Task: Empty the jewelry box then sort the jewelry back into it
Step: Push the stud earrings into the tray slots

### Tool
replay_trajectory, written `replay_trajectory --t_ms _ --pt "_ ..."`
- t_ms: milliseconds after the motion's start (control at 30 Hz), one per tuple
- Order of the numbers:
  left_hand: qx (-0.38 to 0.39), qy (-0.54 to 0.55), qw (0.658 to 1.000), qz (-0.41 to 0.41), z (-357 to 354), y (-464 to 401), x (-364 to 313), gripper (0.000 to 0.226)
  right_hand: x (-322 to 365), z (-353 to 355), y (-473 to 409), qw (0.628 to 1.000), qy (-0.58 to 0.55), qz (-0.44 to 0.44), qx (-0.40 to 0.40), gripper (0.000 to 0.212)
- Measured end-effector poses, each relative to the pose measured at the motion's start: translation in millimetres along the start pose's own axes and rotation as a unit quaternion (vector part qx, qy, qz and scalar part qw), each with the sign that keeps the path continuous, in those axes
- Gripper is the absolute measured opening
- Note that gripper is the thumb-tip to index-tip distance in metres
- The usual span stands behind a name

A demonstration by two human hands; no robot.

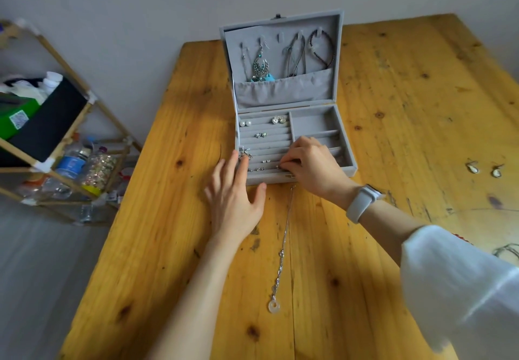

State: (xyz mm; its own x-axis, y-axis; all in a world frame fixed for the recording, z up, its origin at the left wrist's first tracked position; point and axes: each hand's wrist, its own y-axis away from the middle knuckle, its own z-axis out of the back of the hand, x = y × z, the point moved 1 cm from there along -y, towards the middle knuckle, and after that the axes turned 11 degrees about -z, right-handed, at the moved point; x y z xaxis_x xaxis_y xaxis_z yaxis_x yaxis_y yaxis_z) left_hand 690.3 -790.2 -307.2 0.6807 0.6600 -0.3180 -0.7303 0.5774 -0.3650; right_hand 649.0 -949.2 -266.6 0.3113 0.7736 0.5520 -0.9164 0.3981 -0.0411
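A grey velvet jewelry box [348, 160] stands open on the wooden table [174, 247]. Necklaces and earrings hang inside its lid [283, 36], and small earrings sit in the ring rolls on the left. My right hand [311, 164] is over the front ring rolls, its fingertips pinching a small stud earring [278, 166]. My left hand [234, 199] lies flat with fingers spread against the box's front left corner. A silver chain necklace with a white ring pendant [273, 306] lies on the table in front of the box.
Two drop earrings [484, 169] lie on the table at the right, and more jewelry [508, 250] shows at the right edge. A wooden shelf rack [64, 146] with bottles and boxes stands left of the table. A wall is behind the box.
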Motion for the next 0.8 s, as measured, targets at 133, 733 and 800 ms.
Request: replay_trajectory --t_ms 133,733,800 --pt "0.012 -0.010 1.000 0.001 0 0 0 0.066 -4 0 6 1.000 0.025 0.007 -0.002 0.024" --pt "-0.047 0.167 0.979 -0.109 8 25 -115 0.038 -92 107 119 0.990 -0.075 -0.099 -0.065 0.021" --pt "-0.009 0.193 0.973 -0.129 -2 37 -147 0.039 -113 117 139 0.986 -0.069 -0.131 -0.079 0.021"
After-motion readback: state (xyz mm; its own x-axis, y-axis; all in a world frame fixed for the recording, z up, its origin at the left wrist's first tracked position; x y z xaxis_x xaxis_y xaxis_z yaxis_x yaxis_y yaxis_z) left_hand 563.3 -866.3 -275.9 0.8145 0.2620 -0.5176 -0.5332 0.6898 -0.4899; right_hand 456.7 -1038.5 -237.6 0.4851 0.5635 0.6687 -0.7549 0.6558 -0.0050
